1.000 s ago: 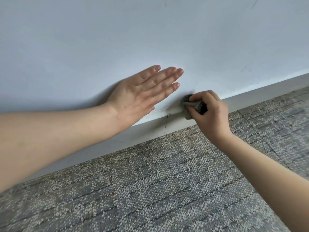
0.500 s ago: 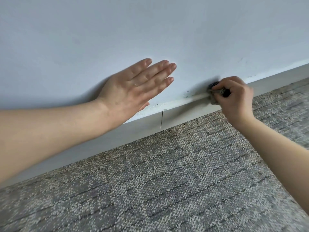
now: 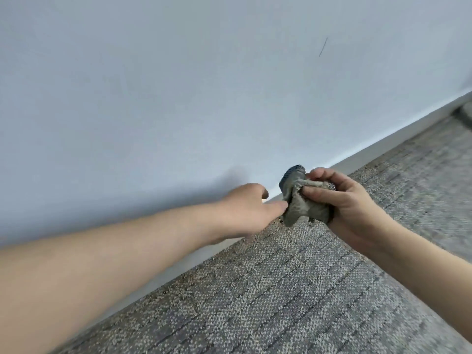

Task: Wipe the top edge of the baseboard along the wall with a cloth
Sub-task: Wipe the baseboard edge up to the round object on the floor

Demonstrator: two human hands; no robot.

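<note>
Two hands now meet at the cloth, lifted off the baseboard: the right hand grips it bunched; the left hand, off the wall, touches its 9 o'clock edge, pinch unclear. Probably refolding.

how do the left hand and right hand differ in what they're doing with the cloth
The right hand grips the bunched grey cloth with fingers curled round it; the left hand only meets the cloth's edge with one fingertip, and whether it pinches is unclear. The left hand lies by the baseboard; the right hand is out over the carpet. Both are bare and meet at the cloth.
</note>
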